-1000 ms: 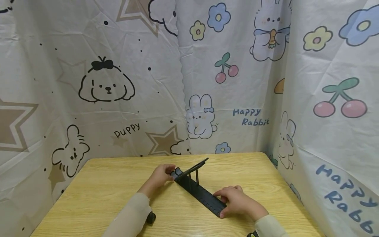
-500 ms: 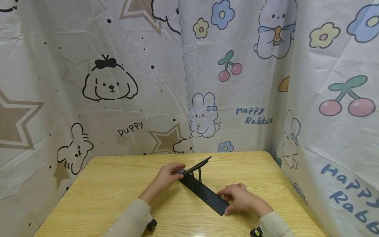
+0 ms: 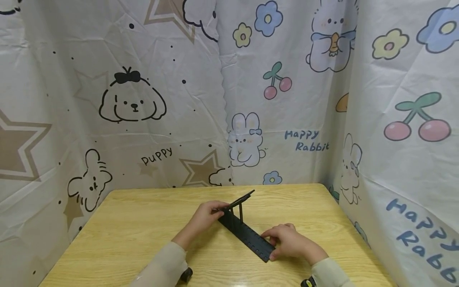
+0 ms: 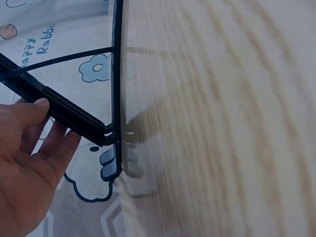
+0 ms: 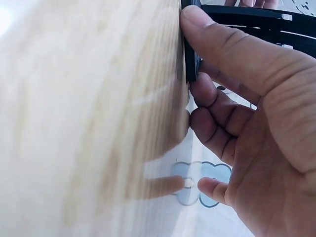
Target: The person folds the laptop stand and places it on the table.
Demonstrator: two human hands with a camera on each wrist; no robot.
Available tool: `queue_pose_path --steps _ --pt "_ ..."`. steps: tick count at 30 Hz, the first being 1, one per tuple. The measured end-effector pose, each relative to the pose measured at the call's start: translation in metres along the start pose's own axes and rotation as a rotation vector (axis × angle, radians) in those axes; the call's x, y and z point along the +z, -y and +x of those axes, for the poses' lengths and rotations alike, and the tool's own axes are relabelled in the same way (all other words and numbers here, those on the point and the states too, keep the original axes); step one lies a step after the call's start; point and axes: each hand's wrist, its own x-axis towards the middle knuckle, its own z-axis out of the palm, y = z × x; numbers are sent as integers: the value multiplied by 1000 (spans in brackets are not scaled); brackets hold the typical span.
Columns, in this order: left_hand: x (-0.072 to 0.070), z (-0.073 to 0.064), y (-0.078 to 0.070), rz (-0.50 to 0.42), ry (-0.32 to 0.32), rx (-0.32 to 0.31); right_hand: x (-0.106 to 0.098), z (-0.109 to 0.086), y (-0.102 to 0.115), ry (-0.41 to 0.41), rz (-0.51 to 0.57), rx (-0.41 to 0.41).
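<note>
A black folding stand (image 3: 244,233) rests slantwise on the table, its slim base flat and its upper panel (image 3: 242,200) raised on thin support legs (image 3: 241,214). My left hand (image 3: 206,218) is at the far end; in the left wrist view its thumb lies on one side of the tilted panel (image 4: 64,108) and its fingers on the other. Grey-blue pads (image 4: 109,164) show at that end of the base. My right hand (image 3: 292,243) holds the near end of the base, thumb on one edge (image 5: 191,54) and fingers on the opposite side.
The wood-grain table (image 3: 143,223) extends around the stand. A cartoon-printed curtain (image 3: 193,99) hangs behind it and along the sides. Black wrist devices (image 3: 186,275) sit under the cuffs of both pale sleeves (image 3: 165,261).
My left hand has moved right, from the pads at the base's far end onto the lower part of the raised panel. My right hand keeps its hold. The head view shifted slightly.
</note>
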Motion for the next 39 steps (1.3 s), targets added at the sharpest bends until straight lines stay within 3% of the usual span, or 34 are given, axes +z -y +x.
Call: queue_pose_path --steps 11,23,31,39 --pt "-2 5 4 -5 -4 -34 5 1 11 43 60 -28" --pt "-5 4 8 -79 -9 -60 7 6 9 28 -67 -149" --pt "-6 3 8 -82 8 -66 7 8 9 91 -3 -186" --pt "-8 5 8 -78 3 -76 13 16 11 76 1 -228"
